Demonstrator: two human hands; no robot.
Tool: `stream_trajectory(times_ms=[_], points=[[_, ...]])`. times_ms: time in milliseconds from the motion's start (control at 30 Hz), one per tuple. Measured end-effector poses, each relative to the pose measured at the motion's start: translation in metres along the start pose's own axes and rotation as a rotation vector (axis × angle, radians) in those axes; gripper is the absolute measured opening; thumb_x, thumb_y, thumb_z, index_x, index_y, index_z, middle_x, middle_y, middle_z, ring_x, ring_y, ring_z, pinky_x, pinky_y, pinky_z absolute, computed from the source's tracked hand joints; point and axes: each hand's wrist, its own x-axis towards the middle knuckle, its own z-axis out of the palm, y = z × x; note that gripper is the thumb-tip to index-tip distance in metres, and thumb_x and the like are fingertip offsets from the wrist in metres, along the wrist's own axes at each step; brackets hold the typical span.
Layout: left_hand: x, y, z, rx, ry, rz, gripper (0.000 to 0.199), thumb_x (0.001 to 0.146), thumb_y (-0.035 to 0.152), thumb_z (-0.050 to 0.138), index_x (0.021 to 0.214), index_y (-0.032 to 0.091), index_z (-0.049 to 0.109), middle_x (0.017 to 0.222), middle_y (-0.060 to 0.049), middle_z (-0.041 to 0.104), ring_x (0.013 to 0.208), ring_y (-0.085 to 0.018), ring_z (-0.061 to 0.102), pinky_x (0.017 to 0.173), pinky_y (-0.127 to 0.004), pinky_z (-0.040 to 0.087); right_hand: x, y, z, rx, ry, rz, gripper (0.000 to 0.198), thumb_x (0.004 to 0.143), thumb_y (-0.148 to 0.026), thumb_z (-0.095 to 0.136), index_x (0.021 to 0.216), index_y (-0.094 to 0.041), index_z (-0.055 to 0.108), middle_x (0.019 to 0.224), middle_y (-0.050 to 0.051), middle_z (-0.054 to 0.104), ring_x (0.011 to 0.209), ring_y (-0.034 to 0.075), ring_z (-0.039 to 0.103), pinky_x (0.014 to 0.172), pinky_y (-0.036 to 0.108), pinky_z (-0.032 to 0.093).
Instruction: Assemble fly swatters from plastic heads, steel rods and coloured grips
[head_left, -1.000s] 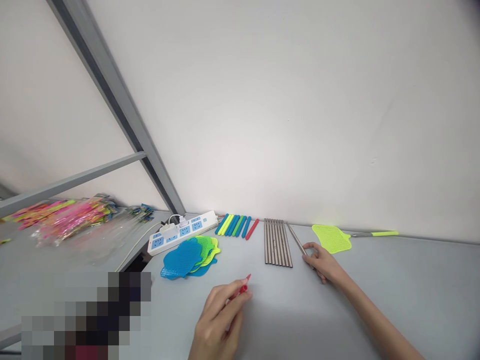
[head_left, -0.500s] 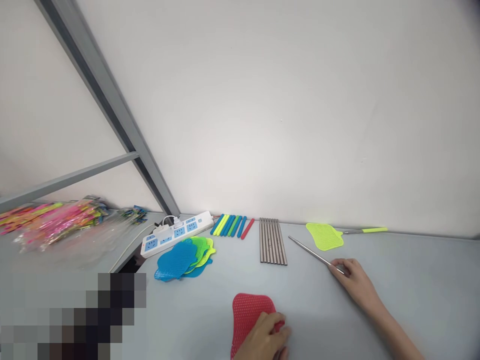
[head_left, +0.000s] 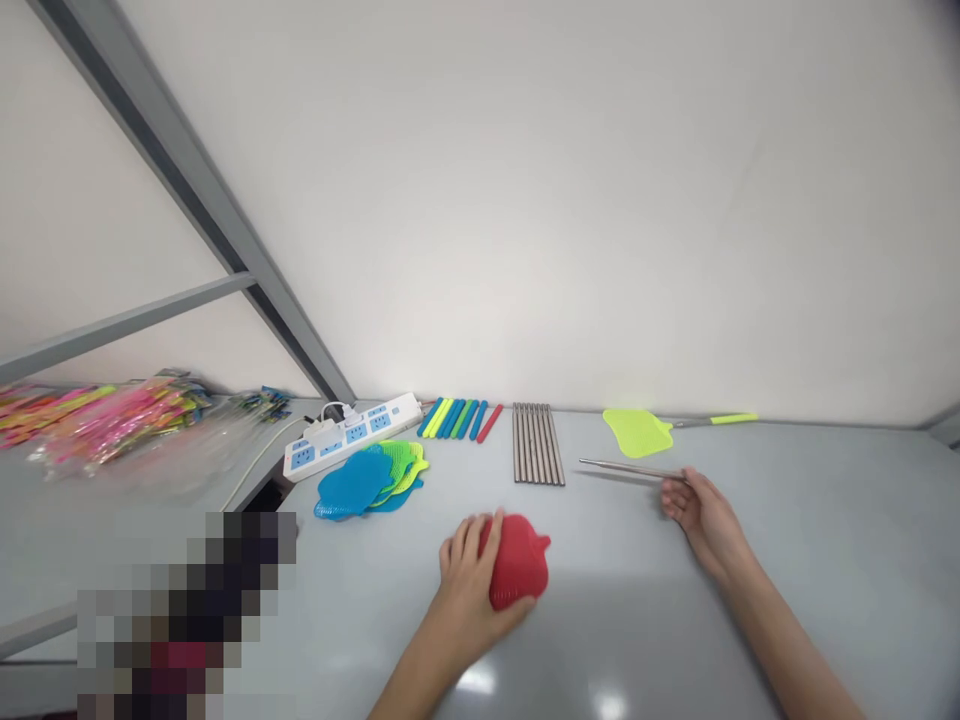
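A red perforated fly swatter head (head_left: 523, 562) is in my left hand (head_left: 471, 575), fingers over its far left side and thumb along the near edge; its short stub points right. My right hand (head_left: 701, 515) pinches one end of a thin metal rod (head_left: 630, 467), whose other end points left, just above the table. Beyond the hands a row of several metal rods (head_left: 536, 445) lies side by side. A yellow-green fly swatter (head_left: 637, 432) with metal shaft and matching handle lies near the wall.
Blue, green and yellow swatter heads (head_left: 356, 482) overlap on the left, in front of a white power strip (head_left: 352, 436). Several coloured handles (head_left: 451, 418) line up by the wall. Packaged items in clear plastic (head_left: 127, 420) lie far left, behind a grey metal frame (head_left: 225, 215).
My left hand has lifted and turned the red swatter head, so its stub now points right. My right hand has raised and swung the rod nearer to level.
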Motion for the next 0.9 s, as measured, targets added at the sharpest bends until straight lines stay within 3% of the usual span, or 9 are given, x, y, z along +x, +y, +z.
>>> stream_trajectory(times_ms=[200, 300, 533, 900], points=[[0.016, 0.003, 0.006, -0.094, 0.12, -0.103, 0.095, 0.055, 0.049, 0.062, 0.132, 0.021, 0.016, 0.105, -0.009, 0.039, 0.104, -0.027, 0.036, 0.09, -0.046, 0.027, -0.001, 0.014, 0.042, 0.113, -0.058, 0.005, 0.02, 0.072, -0.039, 0.055, 0.068, -0.021, 0.049, 0.052, -0.003, 0.048, 0.046, 0.011, 0.047, 0.04, 0.021, 0.039], [0.024, 0.001, 0.0, -0.157, 0.158, -0.172, 0.084, 0.058, 0.05, 0.059, 0.129, 0.022, 0.024, 0.099, -0.007, 0.039, 0.099, -0.025, 0.04, 0.087, -0.043, 0.032, 0.008, 0.019, 0.051, 0.191, -0.057, -0.029, 0.023, 0.072, -0.043, 0.054, 0.068, -0.021, 0.048, 0.048, -0.005, 0.042, 0.044, 0.009, 0.045, 0.041, 0.02, 0.039], [0.063, 0.006, -0.004, -0.242, 0.301, -0.101, 0.036, 0.073, 0.043, 0.048, 0.099, 0.019, 0.047, 0.09, -0.005, 0.049, 0.088, -0.02, 0.049, 0.081, -0.036, 0.038, 0.024, 0.016, 0.038, 0.314, -0.06, -0.044, 0.029, 0.069, -0.051, 0.053, 0.069, -0.023, 0.048, 0.051, -0.005, 0.045, 0.059, 0.012, 0.054, 0.055, 0.021, 0.045], [0.066, 0.004, 0.008, -0.202, 0.257, -0.026, 0.028, 0.075, 0.042, 0.047, 0.092, 0.019, 0.05, 0.085, -0.004, 0.051, 0.084, -0.02, 0.05, 0.079, -0.036, 0.039, 0.013, 0.013, 0.046, 0.205, -0.203, -0.001, 0.025, 0.072, -0.047, 0.052, 0.078, -0.023, 0.053, 0.053, -0.004, 0.047, 0.063, 0.015, 0.057, 0.06, 0.026, 0.046]])
